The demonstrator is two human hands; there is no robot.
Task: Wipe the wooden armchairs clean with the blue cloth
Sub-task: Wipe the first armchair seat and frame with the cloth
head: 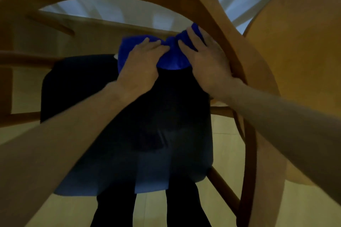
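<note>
Blue cloth (171, 59): bunched at the back edge of the dark seat cushion (129, 134), under both hands.
Left hand (142, 66): grip flat, fingers straight, pressing down on the cloth's left part.
Right hand (204, 61): grip flat as well, fingers extended over the cloth's right part, beside the curved wooden frame.
Wooden armchair (217, 29): its bent arm arcs over and to the right of the hands.
Second armchair (299, 46): rounded wooden panel at right.
Floor (227, 145): pale, below the seat.
</note>
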